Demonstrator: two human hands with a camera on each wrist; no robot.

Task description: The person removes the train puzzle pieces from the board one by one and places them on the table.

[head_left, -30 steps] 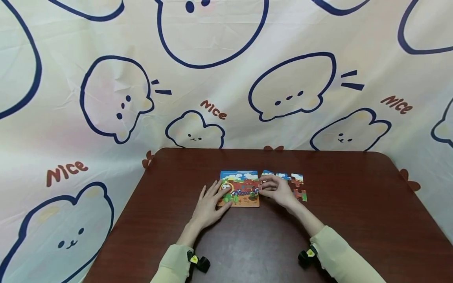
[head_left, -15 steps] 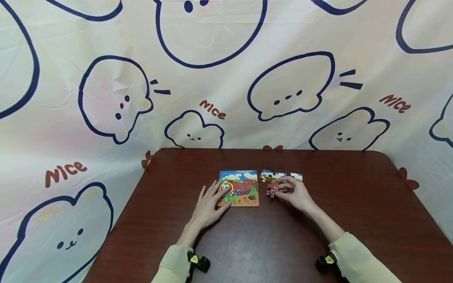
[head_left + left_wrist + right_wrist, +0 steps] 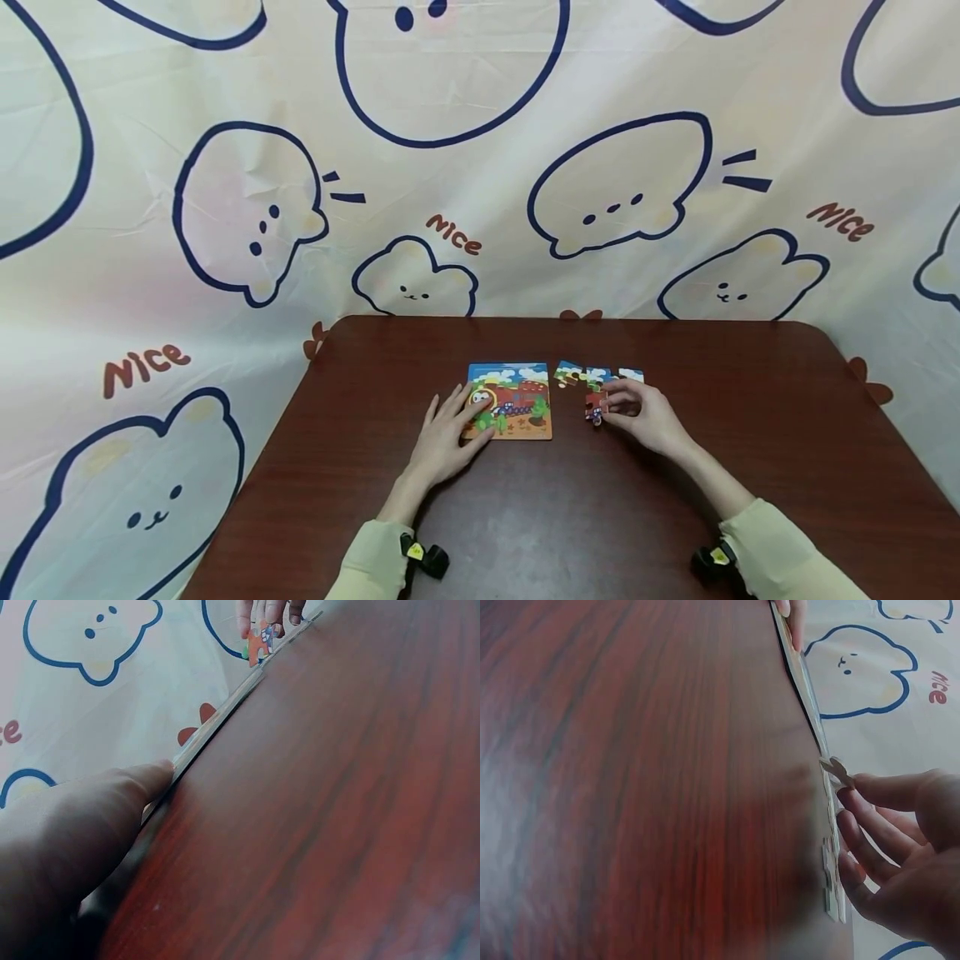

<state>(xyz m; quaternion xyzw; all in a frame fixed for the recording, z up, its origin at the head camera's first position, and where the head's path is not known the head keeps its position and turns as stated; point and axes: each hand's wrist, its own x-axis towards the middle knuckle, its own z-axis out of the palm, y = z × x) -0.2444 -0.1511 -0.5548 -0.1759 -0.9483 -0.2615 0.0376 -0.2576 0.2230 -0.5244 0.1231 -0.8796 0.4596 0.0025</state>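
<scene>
My left hand (image 3: pixel 442 442) rests with extended fingers on the left side of a flat, colourful picture puzzle (image 3: pixel 528 417) showing a red train, clouds and cacti. In the left wrist view, its thumb (image 3: pixel 146 784) lies at the puzzle's near edge. To the right of the puzzle, my right hand (image 3: pixel 641 417) pinches a red jigsaw piece (image 3: pixel 595 408) between thumb and fingers. The right wrist view shows that jigsaw piece (image 3: pixel 838 774) tilted, held at its edge. Several loose pieces (image 3: pixel 567 372) with sky and clouds lie just behind the right hand, which partly hides them.
The brown wooden table (image 3: pixel 510 517) reaches back to a cream cloth backdrop (image 3: pixel 495 192) printed with blue-outlined cartoon animals. Dark wrist cameras (image 3: pixel 431 561) sit at both pale green cuffs.
My right hand has moved right, from the puzzle's right edge to over the loose pieces, carrying the red jigsaw piece over the last half second. The left hand stays on the puzzle.
</scene>
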